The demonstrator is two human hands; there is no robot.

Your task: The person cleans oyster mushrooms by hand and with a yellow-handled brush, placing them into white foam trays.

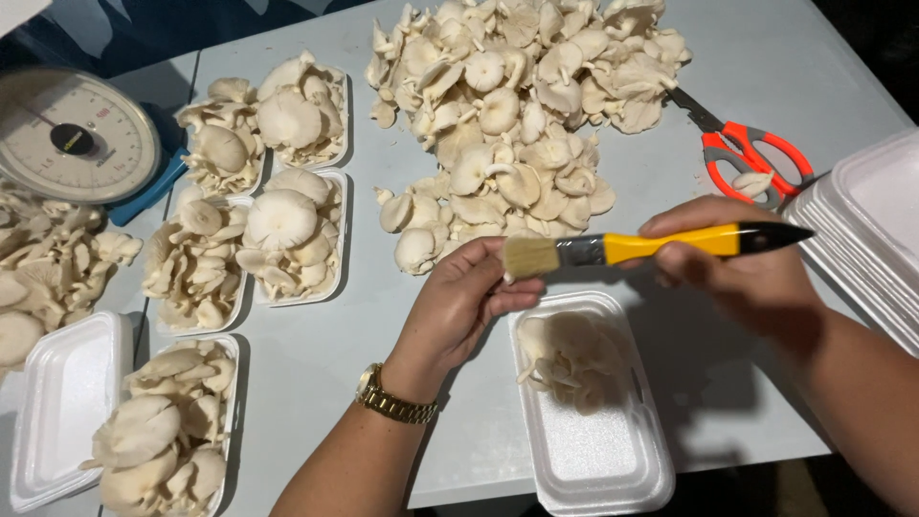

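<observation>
My right hand [737,263] grips the yellow brush [651,246], bristles at my left hand [469,297], which is curled around something I can't make out. One tray [593,460] below is part filled; five trays [287,235] are full, and the big mushroom pile [517,105] on the worktop [316,364] is unsorted.

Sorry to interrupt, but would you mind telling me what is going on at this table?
A person is brushing oyster mushrooms. The right hand holds a yellow-handled brush, its bristles against the left hand, which seems to hold a mushroom. Below the hands, a white foam tray holds a few mushrooms. A big loose pile lies beyond, with filled trays, a dial scale and orange scissors nearby.
</observation>
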